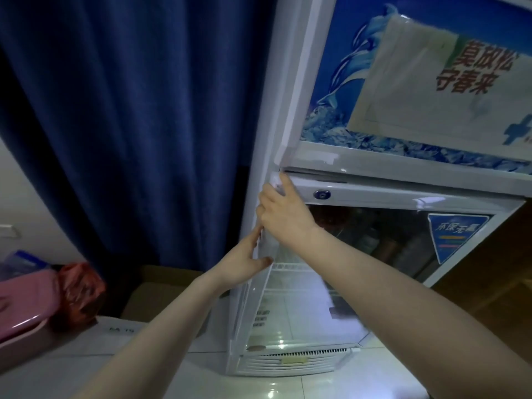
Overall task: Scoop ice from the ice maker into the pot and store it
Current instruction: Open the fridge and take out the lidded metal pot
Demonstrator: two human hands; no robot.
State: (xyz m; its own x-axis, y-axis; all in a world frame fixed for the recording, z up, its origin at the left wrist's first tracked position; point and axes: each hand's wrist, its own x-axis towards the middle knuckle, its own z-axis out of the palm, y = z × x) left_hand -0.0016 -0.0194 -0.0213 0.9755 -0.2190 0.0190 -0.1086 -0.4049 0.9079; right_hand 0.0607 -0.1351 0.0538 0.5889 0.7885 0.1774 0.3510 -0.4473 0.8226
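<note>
A white upright display fridge (431, 168) stands in front of me, with a blue ice picture and a taped paper notice on its upper panel. Its glass door (374, 240) looks slightly ajar along the left edge. My right hand (283, 214) grips the door's top left corner, fingers curled round the edge. Just below it, my left hand (247, 262) holds the same edge between thumb and fingers. White wire shelves and dim bottles show through the glass. No pot, scoop or ice maker is in view.
A dark blue curtain (129, 125) hangs left of the fridge. A cardboard box (161, 286) sits at its foot. At the far left lie a pink container (23, 306) and a red plastic bag (80, 292). The floor is glossy white tile (259, 384).
</note>
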